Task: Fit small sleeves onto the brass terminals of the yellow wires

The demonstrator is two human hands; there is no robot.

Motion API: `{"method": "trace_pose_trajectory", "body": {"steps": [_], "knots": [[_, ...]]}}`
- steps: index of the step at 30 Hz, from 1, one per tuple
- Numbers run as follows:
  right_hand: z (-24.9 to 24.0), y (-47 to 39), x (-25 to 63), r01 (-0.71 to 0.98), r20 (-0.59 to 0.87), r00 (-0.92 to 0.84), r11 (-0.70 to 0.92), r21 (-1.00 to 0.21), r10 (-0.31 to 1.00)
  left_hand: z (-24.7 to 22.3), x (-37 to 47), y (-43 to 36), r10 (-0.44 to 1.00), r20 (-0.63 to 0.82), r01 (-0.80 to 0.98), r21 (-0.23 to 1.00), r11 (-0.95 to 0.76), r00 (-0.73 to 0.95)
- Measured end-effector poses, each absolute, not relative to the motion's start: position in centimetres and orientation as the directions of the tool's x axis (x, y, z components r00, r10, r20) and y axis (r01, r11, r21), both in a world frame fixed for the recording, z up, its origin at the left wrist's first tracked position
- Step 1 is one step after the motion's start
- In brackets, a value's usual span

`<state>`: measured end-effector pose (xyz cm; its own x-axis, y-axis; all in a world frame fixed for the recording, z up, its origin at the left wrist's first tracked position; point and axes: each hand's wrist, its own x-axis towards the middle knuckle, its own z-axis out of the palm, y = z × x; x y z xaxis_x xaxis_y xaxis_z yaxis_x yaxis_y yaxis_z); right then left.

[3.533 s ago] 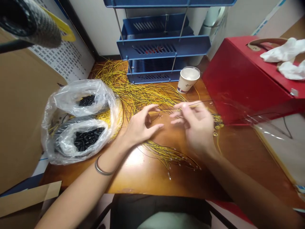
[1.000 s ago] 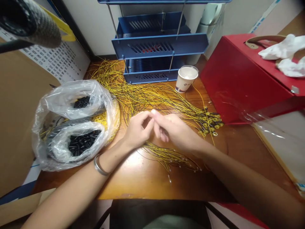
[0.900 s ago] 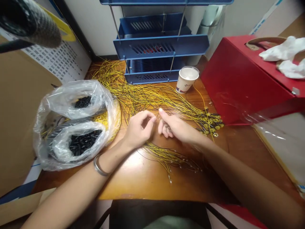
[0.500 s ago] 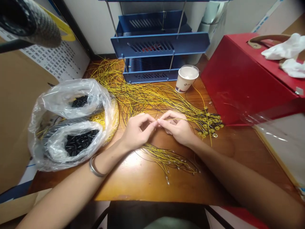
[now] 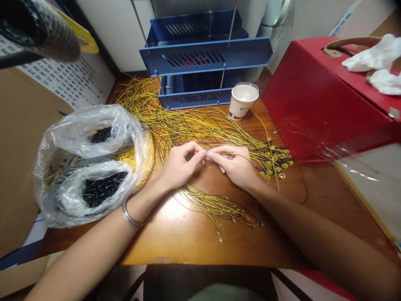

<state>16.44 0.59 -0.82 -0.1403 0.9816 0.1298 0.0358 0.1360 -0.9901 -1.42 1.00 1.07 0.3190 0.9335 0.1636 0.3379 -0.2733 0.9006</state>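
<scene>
My left hand (image 5: 180, 165) and my right hand (image 5: 234, 167) meet fingertip to fingertip above the wooden desk, both closed in a pinch. A thin yellow wire (image 5: 230, 153) runs from the right fingertips back over that hand. What the left fingers pinch is too small to make out. Below the hands lies a short bundle of yellow and black wires (image 5: 208, 198) with small shiny tips. Behind them stretches a longer wire bundle (image 5: 200, 121), whose right ends carry black sleeves and yellow hexagonal pieces (image 5: 275, 161).
At the left, a clear plastic bag (image 5: 40, 167) holds inner bags of small black pieces (image 5: 103, 190) and yellow rings (image 5: 130, 156). A paper cup (image 5: 241, 104) stands by the blue tray rack (image 5: 206, 56). A red box (image 5: 300, 104) with tissues (image 5: 372, 56) fills the right.
The hands stay pinched together, with small shifts of the fingers. A dark wire loop now shows beyond the right forearm. The whole view has shifted slightly.
</scene>
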Motion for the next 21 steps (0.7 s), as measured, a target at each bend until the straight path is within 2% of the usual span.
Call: {"method": "trace_pose_trajectory", "body": {"steps": [9,15,21], "knots": [[-1.5,1.0,16.8,-0.183,0.065,-0.098,0.047,-0.982,0.993,1.5,0.0,1.3,0.933,0.166,0.232,0.941,-0.247,0.321],[-0.9,1.0,16.8,-0.160,0.043,-0.159,0.017,-0.987,0.986,0.2,-0.5,0.6,0.919,0.194,0.276,0.915,-0.296,0.345],[-0.2,0.9,16.8,-0.103,0.076,-0.214,0.055,-0.993,0.974,-0.1,-1.3,0.2,0.882,0.238,0.280,0.887,-0.368,0.407]]}}
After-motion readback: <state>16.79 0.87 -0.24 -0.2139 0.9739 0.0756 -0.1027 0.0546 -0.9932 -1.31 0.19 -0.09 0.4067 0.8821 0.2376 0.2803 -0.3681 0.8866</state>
